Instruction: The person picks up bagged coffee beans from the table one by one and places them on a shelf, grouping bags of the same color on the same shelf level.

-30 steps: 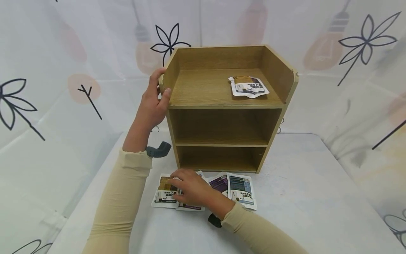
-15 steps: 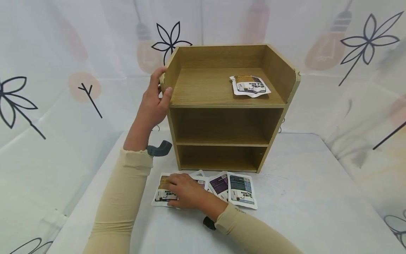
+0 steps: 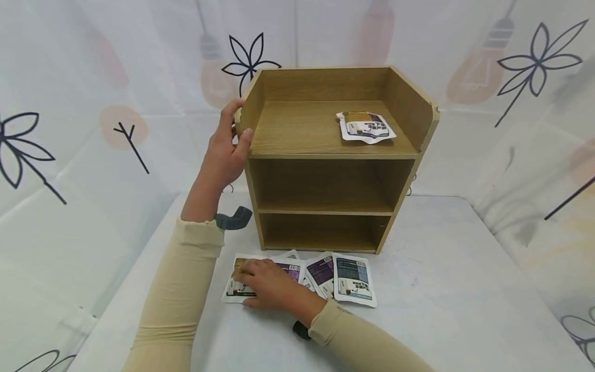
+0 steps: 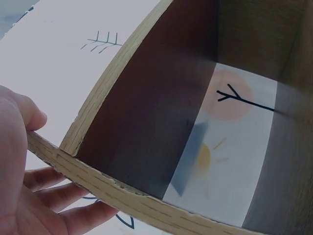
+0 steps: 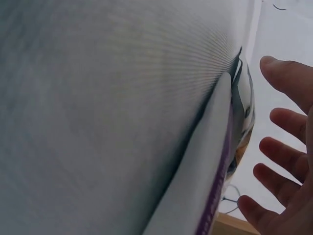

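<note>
A wooden three-tier shelf unit (image 3: 325, 135) stands on the white table. My left hand (image 3: 229, 149) grips the top of its left side panel, thumb on the inside; the left wrist view shows the thumb and fingers (image 4: 22, 188) either side of the panel edge (image 4: 102, 182). One white packet (image 3: 365, 125) lies on the top tier. Several packets lie in a row in front of the shelf: a brown one (image 3: 232, 292), a purple one (image 3: 321, 270), a dark blue one (image 3: 354, 279). My right hand (image 3: 261, 283) rests flat on the left packets, its fingers (image 5: 281, 159) spread beside a packet (image 5: 217, 161).
The two lower tiers of the shelf (image 3: 325, 188) hold nothing I can see. A white cloth with flower and bulb prints (image 3: 93, 103) surrounds the table (image 3: 441, 289). A dark wrist strap (image 3: 232, 218) shows on my left arm.
My right hand has slid a little left and toward me over the packets, uncovering more of a purple packet. My left hand has stayed on the shelf's side.
</note>
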A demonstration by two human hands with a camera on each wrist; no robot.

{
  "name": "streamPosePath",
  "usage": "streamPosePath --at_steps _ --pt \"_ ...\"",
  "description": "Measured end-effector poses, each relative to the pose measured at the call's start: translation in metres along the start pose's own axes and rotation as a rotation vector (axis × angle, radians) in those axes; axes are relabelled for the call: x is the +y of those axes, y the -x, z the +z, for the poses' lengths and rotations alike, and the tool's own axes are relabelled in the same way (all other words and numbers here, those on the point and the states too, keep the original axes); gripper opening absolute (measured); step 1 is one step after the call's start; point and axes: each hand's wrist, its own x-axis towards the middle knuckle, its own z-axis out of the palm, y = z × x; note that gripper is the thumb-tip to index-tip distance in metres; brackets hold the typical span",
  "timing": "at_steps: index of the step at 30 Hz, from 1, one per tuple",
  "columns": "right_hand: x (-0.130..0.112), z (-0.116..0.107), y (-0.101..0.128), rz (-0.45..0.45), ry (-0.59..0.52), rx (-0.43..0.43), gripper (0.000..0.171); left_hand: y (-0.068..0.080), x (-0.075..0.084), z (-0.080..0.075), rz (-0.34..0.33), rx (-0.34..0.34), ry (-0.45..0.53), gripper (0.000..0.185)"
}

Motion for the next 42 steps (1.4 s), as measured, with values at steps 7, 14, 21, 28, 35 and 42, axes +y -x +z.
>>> streamPosePath --at_steps 7,14,21,28,35,42 --pt "-0.002 0.002 -0.003 0.005 0.026 -0.037 0.057 0.0 0.001 -0.001 -0.01 -0.005 -0.001 0.05" --pt "-0.005 0.004 -0.006 -0.012 0.066 -0.046 0.055 0.0 0.002 -0.001 -0.015 -0.01 -0.005 0.05" --pt "-0.009 0.002 -0.008 0.003 0.067 -0.07 0.057 0.0 0.002 -0.001 -0.016 -0.01 -0.003 0.05" --pt "-0.013 0.002 -0.01 0.017 0.063 -0.084 0.055 0.001 0.002 -0.001 -0.022 -0.011 -0.01 0.05" --pt "-0.015 0.0 -0.009 0.02 0.055 -0.052 0.047 0.001 0.001 0.0 -0.011 -0.009 0.001 0.05" --pt "-0.013 -0.002 -0.008 -0.005 0.064 0.028 0.037 0.001 0.001 -0.001 -0.008 -0.005 0.001 0.05"
